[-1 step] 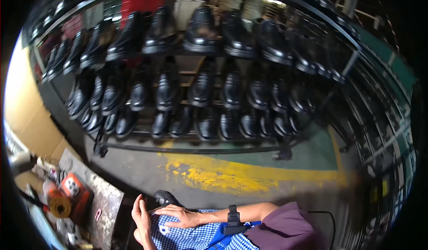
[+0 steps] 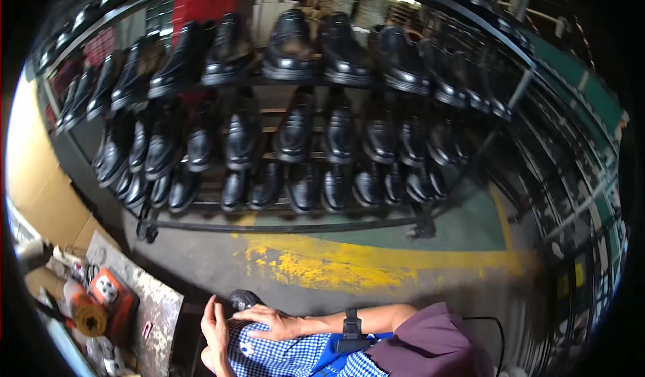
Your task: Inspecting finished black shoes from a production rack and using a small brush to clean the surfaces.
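My right hand (image 2: 267,324) lies flat on the blue-and-white checkered cloth (image 2: 289,352) over my knee, its fingers stretched out with nothing under them that I can make out. Beside it on the left, my left hand (image 2: 214,328) is raised edge-on next to the knee, fingers extended and no object showing in it. Part of its palm side is hidden from view. A black strap with a small device (image 2: 352,330) goes round my right forearm. The tip of a dark shoe (image 2: 243,300) shows on the floor just beyond my hands.
A metal rack (image 2: 322,228) with rows of black leather shoes (image 2: 295,123) stands ahead. At the lower left, a worn bench (image 2: 161,303) holds an orange tool (image 2: 113,289) and a yellow-ended roll (image 2: 90,318). More racks (image 2: 571,195) line the right. Yellow paint (image 2: 322,264) marks the floor.
The rack and its shoes have shifted slightly left in the picture, as has the bench. Both hands keep nearly the same pose at the knee.
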The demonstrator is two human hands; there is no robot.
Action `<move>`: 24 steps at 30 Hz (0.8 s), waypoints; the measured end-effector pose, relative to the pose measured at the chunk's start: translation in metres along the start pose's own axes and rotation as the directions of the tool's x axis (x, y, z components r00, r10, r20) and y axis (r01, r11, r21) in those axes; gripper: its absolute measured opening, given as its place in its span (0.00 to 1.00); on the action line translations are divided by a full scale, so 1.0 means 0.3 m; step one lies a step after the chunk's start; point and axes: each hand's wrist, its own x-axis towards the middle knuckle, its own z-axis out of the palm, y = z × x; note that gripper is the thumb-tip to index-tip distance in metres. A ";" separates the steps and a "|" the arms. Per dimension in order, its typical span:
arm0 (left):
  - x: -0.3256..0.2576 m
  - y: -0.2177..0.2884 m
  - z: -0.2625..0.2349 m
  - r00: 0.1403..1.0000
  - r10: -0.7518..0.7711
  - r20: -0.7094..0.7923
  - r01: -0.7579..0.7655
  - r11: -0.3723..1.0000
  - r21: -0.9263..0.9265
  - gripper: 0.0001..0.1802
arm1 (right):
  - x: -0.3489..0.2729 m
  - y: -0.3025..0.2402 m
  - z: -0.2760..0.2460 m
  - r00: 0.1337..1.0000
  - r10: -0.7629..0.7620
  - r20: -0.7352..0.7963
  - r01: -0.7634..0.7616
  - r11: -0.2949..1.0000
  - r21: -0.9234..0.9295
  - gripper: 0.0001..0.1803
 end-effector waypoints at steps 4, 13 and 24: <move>0.008 0.056 0.036 0.954 -0.168 0.247 -0.010 0.808 0.588 0.21 | -0.084 0.048 -0.254 0.887 0.145 -0.439 -0.093 0.986 0.138 0.22; 0.020 0.014 0.034 0.954 -0.230 0.194 0.120 0.880 0.459 0.21 | -0.517 0.043 -0.878 -0.174 0.395 -0.902 0.159 0.915 0.371 0.18; 0.018 -0.030 0.034 0.973 -0.201 0.115 0.136 0.897 0.421 0.21 | -0.680 0.243 -0.865 -0.348 0.546 -0.762 0.135 0.833 0.536 0.17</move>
